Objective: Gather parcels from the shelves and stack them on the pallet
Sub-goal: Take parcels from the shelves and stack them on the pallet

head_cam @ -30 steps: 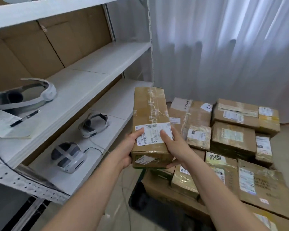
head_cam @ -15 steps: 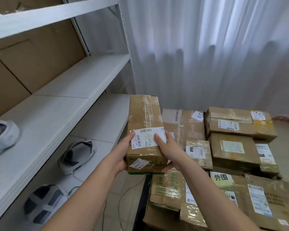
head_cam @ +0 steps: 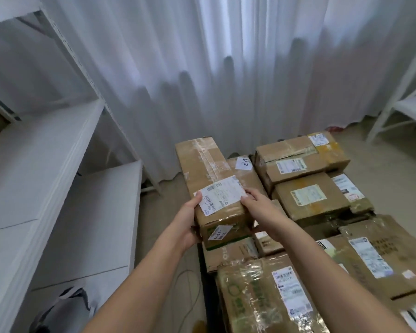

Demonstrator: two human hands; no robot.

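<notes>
Moved: since the earlier frame I see the parcel (head_cam: 214, 186) swung off the shelves (head_cam: 58, 188), now over the stacked boxes (head_cam: 310, 200).
Material: taped brown cardboard, oblong, white label.
Axis: long side pointing away.
Fingers: left hand (head_cam: 185, 224) and right hand (head_cam: 262, 210) clasp its near end.

Floor (head_cam: 173, 188) is pale beige, showing between shelving and the parcel stack. White shelf unit (head_cam: 46, 164) on the left, two boards in view, upper one bare as far as frame shows; lower board (head_cam: 94, 224) carries a grey-white headset (head_cam: 65, 306), partly cut off at bottom edge. Thin cable (head_cam: 190, 296) trails on floor nr the stack. Stacked cardboard parcels (head_cam: 310, 200) fill centre-right, packed touching each other; whatever's under them is mostly hidden, just a dark edge (head_cam: 208, 296) at left side. Second white shelf frame (head_cam: 406, 104) stands far right, legs on floor. White curtain (head_cam: 226, 80) reaches down to floor behind.
</notes>
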